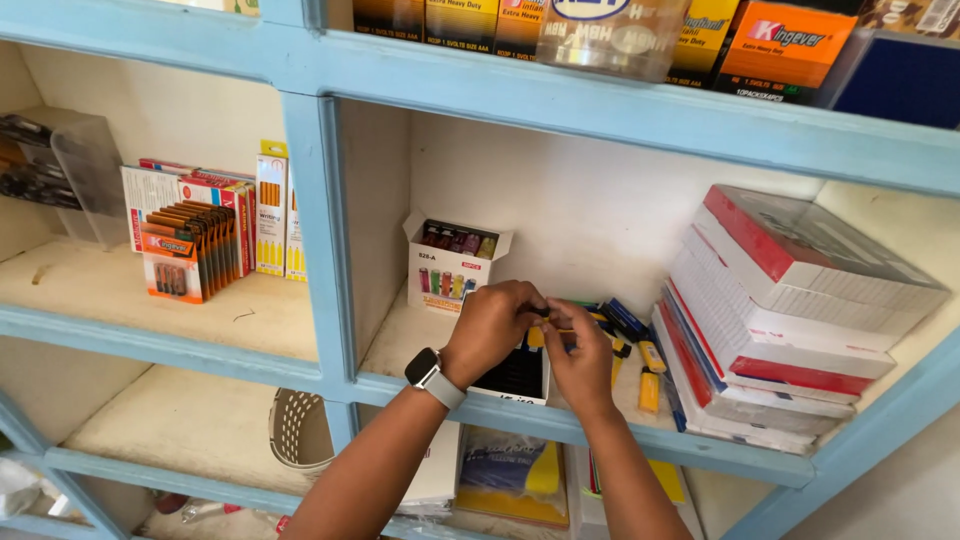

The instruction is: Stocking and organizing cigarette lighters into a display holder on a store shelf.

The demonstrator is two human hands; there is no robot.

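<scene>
While both hands meet over the middle shelf (400,345), the left hand (490,325) curls its fingers shut around a small dark and yellow item (540,318), most likely a pen or lighter, though it is too small to tell. The right hand (580,360) pinches closed on the same item from the other side, so the 2 hands touch at their fingertips. A smartwatch (430,375) with a grey band sits on the left wrist.

Just under the hands stands a small open white box (520,378) with a dark inside, at the front edge of the shelf. Beside it to the right lies a loose heap of blue and yellow pens (630,335), touching a leaning stack of flat red and white boxes (790,320). Behind the hands, against the back wall, sits an open white carton of coloured lighters (455,265).

In the left compartment, packs of orange battery cards (190,250) stand upright. Below, a cream plastic basket (300,430) rests on the lower shelf.
</scene>
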